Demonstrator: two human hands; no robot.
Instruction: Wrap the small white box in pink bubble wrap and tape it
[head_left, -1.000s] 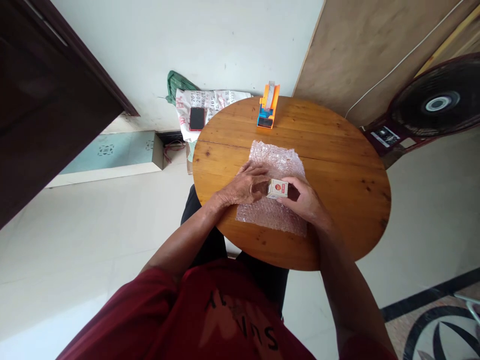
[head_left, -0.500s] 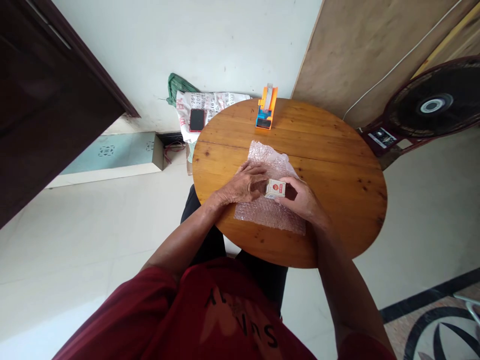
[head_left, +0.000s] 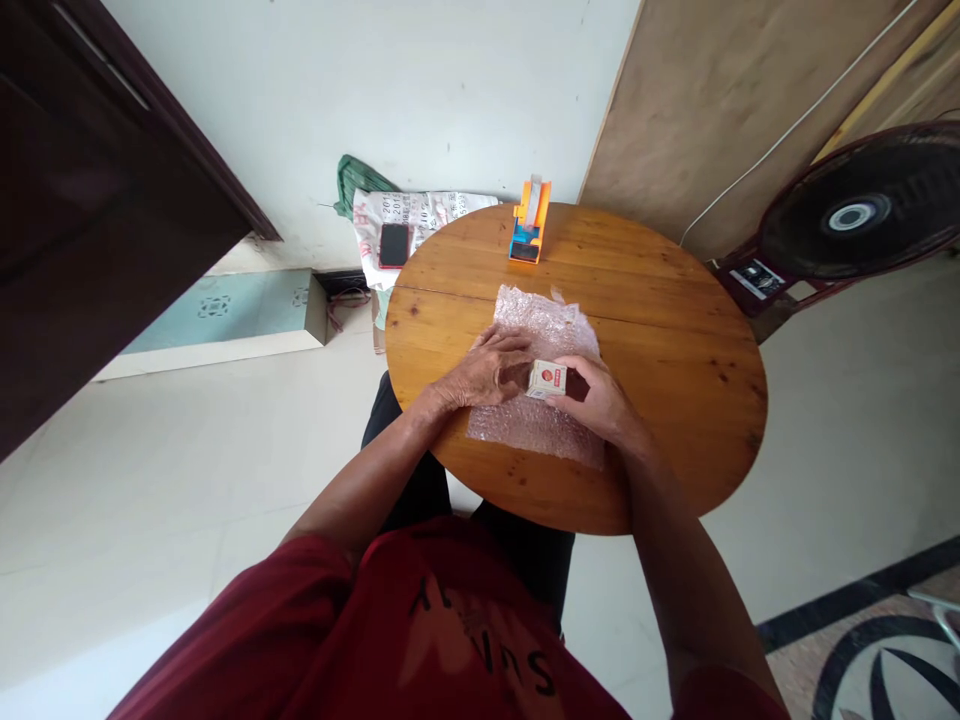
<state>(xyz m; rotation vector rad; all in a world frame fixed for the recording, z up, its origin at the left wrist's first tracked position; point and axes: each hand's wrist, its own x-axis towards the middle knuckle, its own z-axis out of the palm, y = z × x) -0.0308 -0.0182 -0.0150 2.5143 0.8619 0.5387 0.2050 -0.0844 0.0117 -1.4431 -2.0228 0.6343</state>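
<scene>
A small white box with a red label (head_left: 547,379) rests on a sheet of bubble wrap (head_left: 541,330) spread on a round wooden table (head_left: 675,340). My right hand (head_left: 596,400) grips the box from its right side, fingers curled round it. My left hand (head_left: 486,372) lies on the bubble wrap just left of the box, fingers bent and touching the box's left end. The far part of the sheet lifts slightly off the table.
An orange and blue tape dispenser (head_left: 528,232) stands at the table's far edge. Behind the table a printed sack (head_left: 420,215) carries a dark phone (head_left: 394,244). A fan (head_left: 855,215) stands at the right. A dark cabinet (head_left: 82,190) fills the left.
Both hands and the box keep their hold; the far edge of the bubble wrap has shifted and lifted slightly. The view has drifted a little.
</scene>
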